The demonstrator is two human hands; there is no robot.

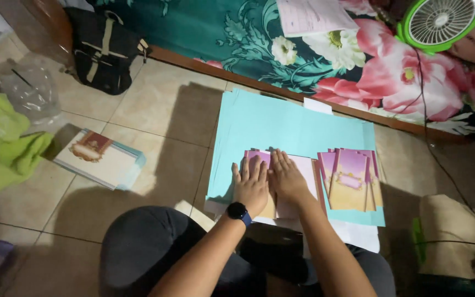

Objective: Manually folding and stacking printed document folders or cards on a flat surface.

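Observation:
My left hand (252,184), with a dark watch on its wrist, lies flat with fingers spread on a purple and cream card (260,158). My right hand (287,177) presses flat beside it on a pale pink sheet (303,168). Both rest on a large stack of light blue paper (281,124) laid on the tiled floor. To the right of my hands lies a fanned pile of purple and cream cards (351,180), apart from my fingers.
A stack of framed cream sheets (99,158) lies on the floor at left, near a green cloth (1,143) and a clear plastic bag (28,91). A black bag (104,49), a floral mattress (325,49), a green fan (441,22) and a cable (441,159) border the area.

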